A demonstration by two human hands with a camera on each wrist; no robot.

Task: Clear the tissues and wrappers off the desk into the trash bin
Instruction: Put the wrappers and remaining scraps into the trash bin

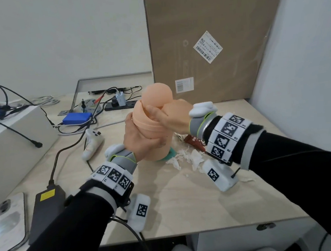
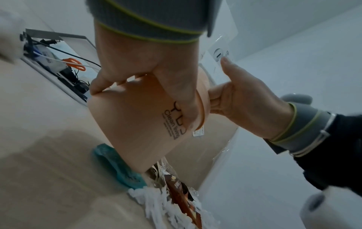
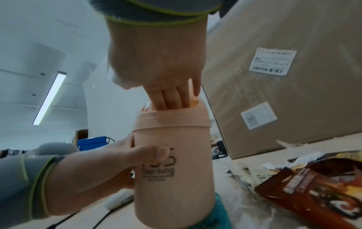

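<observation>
A peach trash bin [image 1: 158,148] with a domed swing lid is tilted over the desk [image 1: 187,203]. My left hand [image 1: 137,140] grips its body, thumb over the printed text [image 3: 156,170]. My right hand [image 1: 166,119] grips the bin's top, its fingers [image 3: 172,99] dipping inside the lid ring and the thumb across the front. Beside the bin's base lie shredded white tissues [image 1: 185,158], a brown snack wrapper [image 1: 195,141] and a teal wrapper [image 1: 170,155]. The left wrist view shows the bin [image 2: 141,124] above the tissues [image 2: 156,199], brown wrapper [image 2: 180,193] and teal wrapper [image 2: 117,164].
A tall cardboard box [image 1: 212,31] stands right behind the bin. To the left are a white controller [image 1: 92,143], a black power adapter [image 1: 47,205], a phone [image 1: 4,215], a blue pack [image 1: 77,118] and tangled cables. A tissue scrap [image 1: 245,180] lies at the right.
</observation>
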